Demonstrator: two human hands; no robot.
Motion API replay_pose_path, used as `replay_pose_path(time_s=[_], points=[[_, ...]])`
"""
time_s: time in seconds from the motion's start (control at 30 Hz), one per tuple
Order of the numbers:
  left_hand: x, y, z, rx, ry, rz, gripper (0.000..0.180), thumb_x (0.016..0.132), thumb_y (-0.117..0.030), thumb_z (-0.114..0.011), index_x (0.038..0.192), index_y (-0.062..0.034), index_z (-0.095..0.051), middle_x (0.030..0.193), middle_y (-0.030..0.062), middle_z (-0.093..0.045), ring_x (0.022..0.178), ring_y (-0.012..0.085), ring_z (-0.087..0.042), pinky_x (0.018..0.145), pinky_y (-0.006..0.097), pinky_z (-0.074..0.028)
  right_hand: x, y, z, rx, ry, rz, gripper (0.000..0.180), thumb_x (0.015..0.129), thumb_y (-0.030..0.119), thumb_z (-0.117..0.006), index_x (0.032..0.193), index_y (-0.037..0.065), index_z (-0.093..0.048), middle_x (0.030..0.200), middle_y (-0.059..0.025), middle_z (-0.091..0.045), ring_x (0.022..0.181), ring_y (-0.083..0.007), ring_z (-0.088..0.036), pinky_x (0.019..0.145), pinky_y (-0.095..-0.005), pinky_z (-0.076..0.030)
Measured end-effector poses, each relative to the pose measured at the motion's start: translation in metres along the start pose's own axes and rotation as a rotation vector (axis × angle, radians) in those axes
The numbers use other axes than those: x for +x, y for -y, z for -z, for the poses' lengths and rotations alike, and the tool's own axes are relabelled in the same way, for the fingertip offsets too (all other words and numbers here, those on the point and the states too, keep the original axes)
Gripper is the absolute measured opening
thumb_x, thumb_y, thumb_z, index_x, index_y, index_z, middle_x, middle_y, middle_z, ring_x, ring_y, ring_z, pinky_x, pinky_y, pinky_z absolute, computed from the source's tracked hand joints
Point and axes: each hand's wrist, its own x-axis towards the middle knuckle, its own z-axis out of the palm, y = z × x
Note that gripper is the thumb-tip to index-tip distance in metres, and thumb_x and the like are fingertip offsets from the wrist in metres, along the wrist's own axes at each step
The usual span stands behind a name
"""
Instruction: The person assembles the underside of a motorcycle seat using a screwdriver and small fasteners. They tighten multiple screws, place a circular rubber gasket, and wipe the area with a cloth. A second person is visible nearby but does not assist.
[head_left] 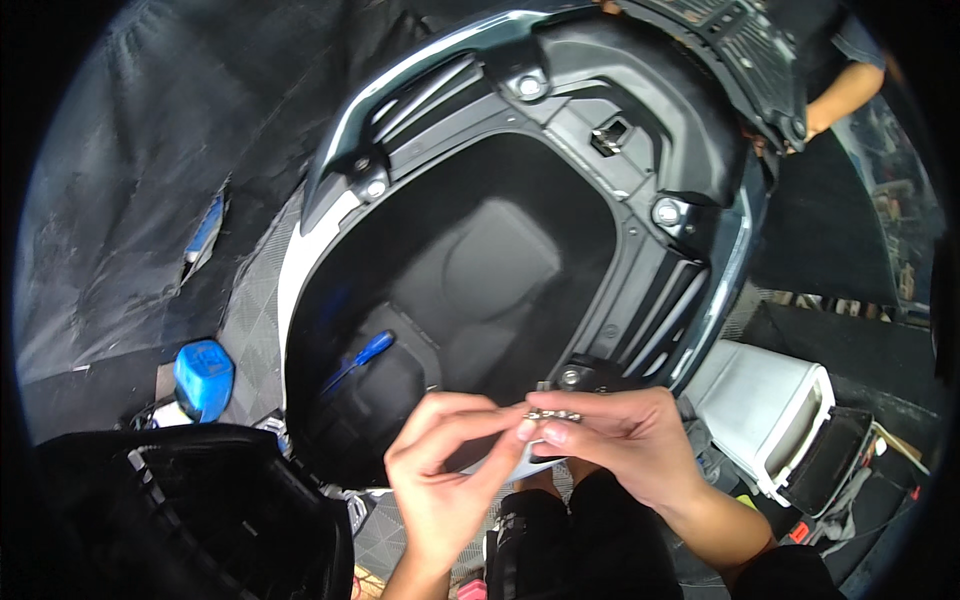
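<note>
Close together over the near edge of a scooter's under-seat bin (470, 240), my two hands pinch small shiny metal bolts (556, 415). My left hand (440, 460) is closed, thumb and index fingertips at the left end of the pieces. Several of them lie in a row between the thumb and fingers of my right hand (630, 435). Their exact shape is too small to tell. Down in the black bin, apart from my hands, lies a screwdriver (375, 347) with a blue handle.
The raised black seat (210, 510) is at lower left. A blue container (204, 380) stands on the left. To the right is a white bin (760, 410) among loose items. At upper right, another person's arm (845, 98) reaches to a black rack panel (740, 60).
</note>
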Motion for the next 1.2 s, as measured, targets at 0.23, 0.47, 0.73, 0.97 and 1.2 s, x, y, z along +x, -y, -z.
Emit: replay_pose_path(time_s=[0.23,0.47,0.73,0.97,1.2], points=[[-0.023,-0.013,0.029,0.289,0.147,-0.06,0.029,0.066,-0.007,-0.091,0.094,-0.0073,-0.081,0.087,0.0037,-0.073,0.071,0.018,-0.066,0.065,0.03,-0.05,-0.021,-0.012,0.002,0.039,0.064,-0.135,0.022,0.095,-0.001,-0.07,0.115,-0.009,-0.071,0.107,-0.0186,-0.075,0.099,-0.0225,-0.074,0.09,-0.0311,-0.063],[0.012,0.11,0.088,0.433,-0.178,0.346,0.018,0.1,-0.013,-0.064,0.099,0.0026,-0.074,0.081,0.0089,-0.072,0.07,0.0109,-0.064,0.064,0.027,-0.05,-0.037,-0.048,0.008,0.326,0.297,-0.598,0.027,0.099,0.004,-0.067,0.123,-0.009,-0.067,0.114,-0.0233,-0.073,0.104,-0.0284,-0.074,0.093,-0.0361,-0.063],[0.01,0.281,0.076,0.856,0.598,0.187,0.027,0.08,-0.009,-0.08,0.105,-0.0064,-0.069,0.105,0.0129,-0.07,0.089,0.0323,-0.073,0.077,0.044,-0.058,-0.043,-0.082,-0.005,0.223,0.516,-0.718,0.029,0.099,0.006,-0.066,0.125,-0.007,-0.067,0.112,-0.0189,-0.074,0.105,-0.0238,-0.074,0.098,-0.0319,-0.06],[-0.006,0.322,0.068,1.067,0.818,0.135,0.022,0.088,-0.013,-0.072,0.108,-0.0066,-0.065,0.109,0.0149,-0.068,0.095,0.0371,-0.071,0.082,0.048,-0.058,-0.023,-0.068,-0.015,0.069,0.508,-0.629,0.027,0.098,0.004,-0.067,0.123,-0.006,-0.069,0.112,-0.0186,-0.074,0.105,-0.023,-0.074,0.098,-0.0321,-0.06],[-0.012,0.319,0.058,0.582,0.359,0.529,0.011,0.087,-0.008,-0.075,0.093,0.0012,-0.072,0.088,0.0179,-0.075,0.082,0.0285,-0.075,0.076,0.038,-0.059,-0.019,-0.075,-0.016,0.082,0.503,-0.624,0.027,0.098,0.004,-0.068,0.122,-0.006,-0.069,0.113,-0.0182,-0.074,0.106,-0.0226,-0.073,0.097,-0.033,-0.061]])
